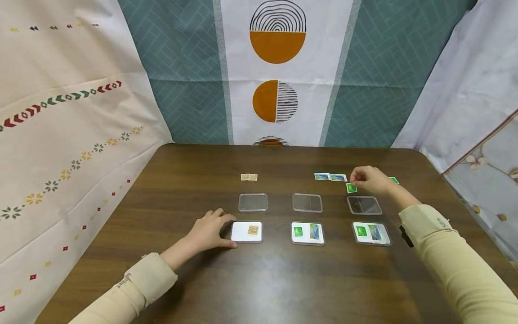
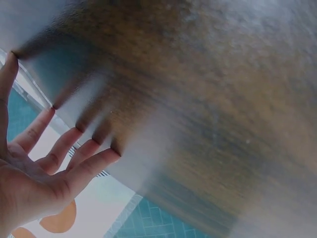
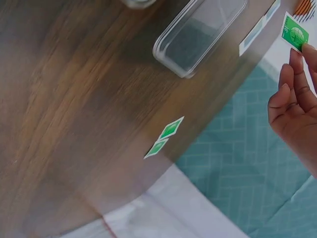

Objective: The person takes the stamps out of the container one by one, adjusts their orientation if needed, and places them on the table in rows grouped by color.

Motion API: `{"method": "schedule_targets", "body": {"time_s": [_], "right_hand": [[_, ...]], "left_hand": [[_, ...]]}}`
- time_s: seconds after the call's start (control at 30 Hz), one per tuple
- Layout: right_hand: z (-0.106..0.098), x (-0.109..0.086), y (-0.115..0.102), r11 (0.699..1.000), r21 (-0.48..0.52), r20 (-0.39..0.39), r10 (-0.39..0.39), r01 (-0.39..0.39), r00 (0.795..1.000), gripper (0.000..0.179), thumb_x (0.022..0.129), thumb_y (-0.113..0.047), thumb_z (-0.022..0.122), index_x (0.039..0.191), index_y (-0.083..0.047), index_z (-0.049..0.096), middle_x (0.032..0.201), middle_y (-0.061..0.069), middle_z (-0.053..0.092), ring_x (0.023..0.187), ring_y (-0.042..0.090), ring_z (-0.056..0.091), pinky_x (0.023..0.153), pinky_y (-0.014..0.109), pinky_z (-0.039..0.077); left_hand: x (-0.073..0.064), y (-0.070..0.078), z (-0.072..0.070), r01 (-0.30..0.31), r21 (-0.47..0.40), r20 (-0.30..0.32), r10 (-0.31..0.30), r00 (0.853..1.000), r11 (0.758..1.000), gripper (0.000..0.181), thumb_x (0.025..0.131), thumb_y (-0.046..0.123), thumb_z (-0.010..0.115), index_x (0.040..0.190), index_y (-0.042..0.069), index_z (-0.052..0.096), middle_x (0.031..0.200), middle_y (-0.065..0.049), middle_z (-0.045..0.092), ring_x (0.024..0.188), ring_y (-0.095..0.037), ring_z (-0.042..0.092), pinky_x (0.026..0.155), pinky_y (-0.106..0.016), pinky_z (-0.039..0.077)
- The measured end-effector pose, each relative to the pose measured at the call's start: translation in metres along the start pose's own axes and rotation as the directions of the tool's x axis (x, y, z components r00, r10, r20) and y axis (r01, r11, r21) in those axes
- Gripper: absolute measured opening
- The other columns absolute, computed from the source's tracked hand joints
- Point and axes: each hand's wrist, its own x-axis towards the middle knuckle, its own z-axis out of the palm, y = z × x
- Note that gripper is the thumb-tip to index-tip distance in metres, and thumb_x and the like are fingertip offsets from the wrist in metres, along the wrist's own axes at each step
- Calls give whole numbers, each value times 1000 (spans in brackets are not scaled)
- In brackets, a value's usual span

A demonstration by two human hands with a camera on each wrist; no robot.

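A green stamp point(image 3: 295, 32) is pinched between the thumb and index finger of my right hand point(image 1: 370, 179), raised over the back right of the table. Behind the right wrist, in the head view, lie more green stamps point(image 1: 393, 180); the right wrist view shows two. My left hand point(image 1: 208, 229) rests at the front left, thumb and index finger spanning the left end of a small clear case point(image 1: 239, 232). That case has a white insert with a brown stamp point(image 1: 252, 230). In the left wrist view the fingertips point(image 2: 115, 152) touch the tabletop.
Two similar cases, one in the middle point(image 1: 307, 241) and one at right point(image 1: 382, 242), each show a green and a blue stamp. Behind stand three clear covers point(image 1: 253, 203). Blue stamps point(image 1: 322, 176) and brown stamps point(image 1: 245, 177) lie farther back on the brown table point(image 1: 194, 175).
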Motion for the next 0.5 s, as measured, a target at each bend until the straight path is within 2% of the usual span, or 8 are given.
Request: {"method": "schedule_targets", "body": {"time_s": [0.2, 0.5], "right_hand": [[-12, -1, 12, 999, -33, -22, -6, 5, 1000, 7, 84, 1, 65, 81, -1, 58, 72, 5, 61, 62, 2, 45, 60, 21, 39], [-18, -1, 32, 999, -31, -58, 5, -7, 998, 6, 86, 1, 63, 82, 2, 58, 75, 8, 62, 64, 0, 46, 60, 21, 40]], "left_hand": [[2, 1, -2, -6, -12, -6, 6, 1000, 1000, 69, 61, 53, 82, 117, 17, 63, 97, -6, 57, 84, -25, 54, 65, -45, 50], [0, 2, -3, -3, -29, 4, 3, 1000, 1000, 70, 59, 49, 84, 116, 15, 63, 93, -4, 55, 79, -23, 52, 64, -44, 49]]}}
